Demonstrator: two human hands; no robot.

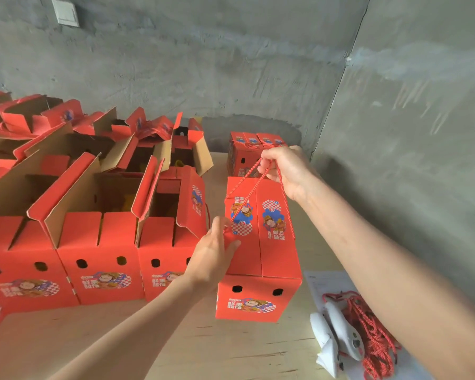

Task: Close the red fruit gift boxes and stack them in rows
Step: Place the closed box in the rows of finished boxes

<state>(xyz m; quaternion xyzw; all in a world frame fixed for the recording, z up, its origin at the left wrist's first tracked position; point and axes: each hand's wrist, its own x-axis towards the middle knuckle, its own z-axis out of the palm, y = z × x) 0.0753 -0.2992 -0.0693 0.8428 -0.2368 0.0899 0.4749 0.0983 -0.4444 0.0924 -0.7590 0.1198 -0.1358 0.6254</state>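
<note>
A closed red gift box (269, 259) stands on the wooden floor (176, 341) in front of me. My right hand (284, 167) pinches its red rope handle (247, 193) and holds it up above the lid. My left hand (213, 256) rests with straight fingers against the box's left side near the top edge. Two closed red boxes (254, 154) stand side by side behind it, by the wall corner. To the left, several open red boxes (99, 253) stand in rows with their flaps up.
A grey concrete wall (395, 133) rises behind and to the right. At the lower right lie a white controller (337, 341), a bundle of red ropes (373, 333) and a sheet of paper (324, 283). Bare wooden floor stretches along the front.
</note>
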